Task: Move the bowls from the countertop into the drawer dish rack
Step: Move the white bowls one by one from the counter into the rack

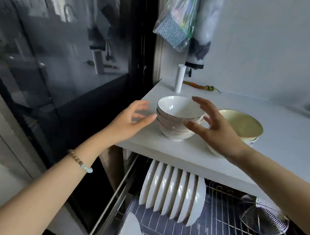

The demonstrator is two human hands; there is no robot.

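Observation:
A stack of white bowls (177, 118) with thin dark rims stands near the front left corner of the white countertop (281, 139). My left hand (129, 121) hovers just left of the stack, fingers apart, not touching it. My right hand (215, 128) is spread at the stack's right side, thumb close to the lower bowls, and holds nothing. Behind my right hand sits a wider yellow-green bowl (242, 124) on top of other white bowls. Below the counter the drawer dish rack (222, 218) is pulled out.
A row of white plates (172, 193) stands on edge in the rack, a wire strainer (265, 216) lies at its right, a white dish (131, 227) at the front. A white cylinder (179, 78) and chilli peppers (202, 86) sit at the back. Dark glass door at left.

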